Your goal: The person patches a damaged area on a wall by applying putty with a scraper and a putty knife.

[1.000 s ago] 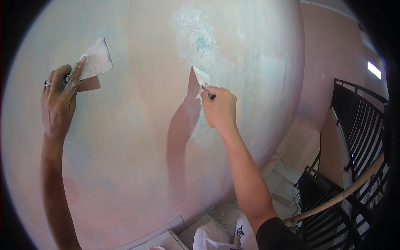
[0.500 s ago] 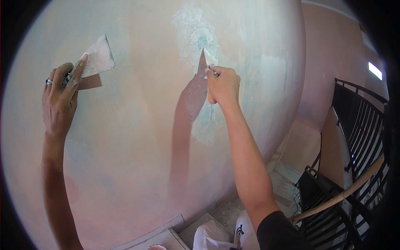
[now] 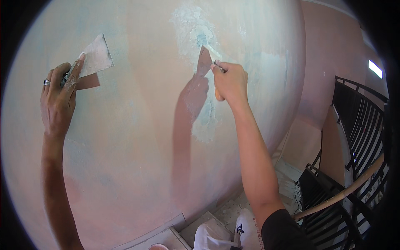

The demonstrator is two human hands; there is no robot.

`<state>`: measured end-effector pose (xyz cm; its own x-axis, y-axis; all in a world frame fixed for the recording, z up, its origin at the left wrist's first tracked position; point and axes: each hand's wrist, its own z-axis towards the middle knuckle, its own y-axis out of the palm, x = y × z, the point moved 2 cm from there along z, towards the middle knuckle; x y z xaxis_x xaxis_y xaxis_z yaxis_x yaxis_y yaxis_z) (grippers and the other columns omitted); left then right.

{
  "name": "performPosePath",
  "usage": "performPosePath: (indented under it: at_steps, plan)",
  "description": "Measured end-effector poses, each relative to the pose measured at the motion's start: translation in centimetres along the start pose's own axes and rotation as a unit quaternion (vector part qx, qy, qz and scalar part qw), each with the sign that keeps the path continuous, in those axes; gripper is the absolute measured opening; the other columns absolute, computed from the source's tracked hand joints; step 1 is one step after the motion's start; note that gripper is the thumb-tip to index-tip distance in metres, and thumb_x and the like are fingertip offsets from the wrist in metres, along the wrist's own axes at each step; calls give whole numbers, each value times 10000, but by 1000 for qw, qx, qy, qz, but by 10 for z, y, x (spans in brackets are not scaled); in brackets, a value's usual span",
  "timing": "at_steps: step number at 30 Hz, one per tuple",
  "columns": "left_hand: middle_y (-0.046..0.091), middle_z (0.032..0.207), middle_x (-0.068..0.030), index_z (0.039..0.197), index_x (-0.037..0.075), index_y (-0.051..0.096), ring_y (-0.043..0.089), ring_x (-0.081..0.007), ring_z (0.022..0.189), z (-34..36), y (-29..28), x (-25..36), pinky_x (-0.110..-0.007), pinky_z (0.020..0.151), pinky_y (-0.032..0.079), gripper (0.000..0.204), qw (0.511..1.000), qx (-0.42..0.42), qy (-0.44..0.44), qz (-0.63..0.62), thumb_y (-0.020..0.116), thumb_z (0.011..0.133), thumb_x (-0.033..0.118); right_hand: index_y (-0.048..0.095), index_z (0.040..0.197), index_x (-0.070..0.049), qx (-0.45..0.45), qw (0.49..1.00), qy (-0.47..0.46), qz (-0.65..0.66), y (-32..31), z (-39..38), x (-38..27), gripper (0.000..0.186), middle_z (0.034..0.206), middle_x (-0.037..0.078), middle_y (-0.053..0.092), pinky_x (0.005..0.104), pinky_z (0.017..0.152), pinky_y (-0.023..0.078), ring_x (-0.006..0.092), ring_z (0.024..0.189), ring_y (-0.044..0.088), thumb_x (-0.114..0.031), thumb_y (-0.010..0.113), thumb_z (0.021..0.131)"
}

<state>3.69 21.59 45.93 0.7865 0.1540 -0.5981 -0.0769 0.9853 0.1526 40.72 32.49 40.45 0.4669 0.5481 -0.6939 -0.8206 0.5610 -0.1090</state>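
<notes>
Patch [image 3: 186,26] on the wall [image 3: 137,133]: spread, its rough middle seemingly unsmoothed. My right hand [image 3: 230,81] closes round a scraper [image 3: 213,53] against it; my left hand [image 3: 59,93] clasps a 2nd scraper [image 3: 99,55] well leftward.

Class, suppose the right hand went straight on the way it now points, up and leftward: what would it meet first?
Probably the rough pale patch on the wall, the scraper blade leading the right hand; whether the blade already touches is unclear.
</notes>
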Motion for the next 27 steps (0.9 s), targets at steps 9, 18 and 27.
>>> performPosePath:
  at_steps: [9, 18, 27]
  plan:
    - [622, 1141, -21, 1355, 258, 635, 620, -203, 1008, 3, -2, 2, -354, 862, 575, 634, 1000, -2, 8, 19, 727, 792, -19, 711, 1171, 16, -15, 1000, -8, -11, 13, -17, 23, 323, 553, 164, 617, 335, 617, 526, 239, 476, 615, -189, 643, 930]
    - [621, 1137, -76, 1347, 224, 649, 627, -249, 1004, 2, -3, 2, -383, 849, 556, 592, 1000, 0, 2, -1, 698, 819, -38, 695, 1189, 32, -15, 1000, -3, 10, -8, -30, 14, 342, 514, 142, 593, 330, 575, 512, 214, 438, 585, -186, 635, 933]
    - [623, 1146, -63, 1345, 221, 648, 627, -239, 1016, -1, -1, 3, -385, 864, 572, 598, 1000, -6, 4, 8, 703, 810, -39, 701, 1161, 44, -4, 1000, 31, 0, -15, 18, -5, 336, 492, 116, 606, 321, 657, 541, 218, 497, 628, -183, 616, 929]
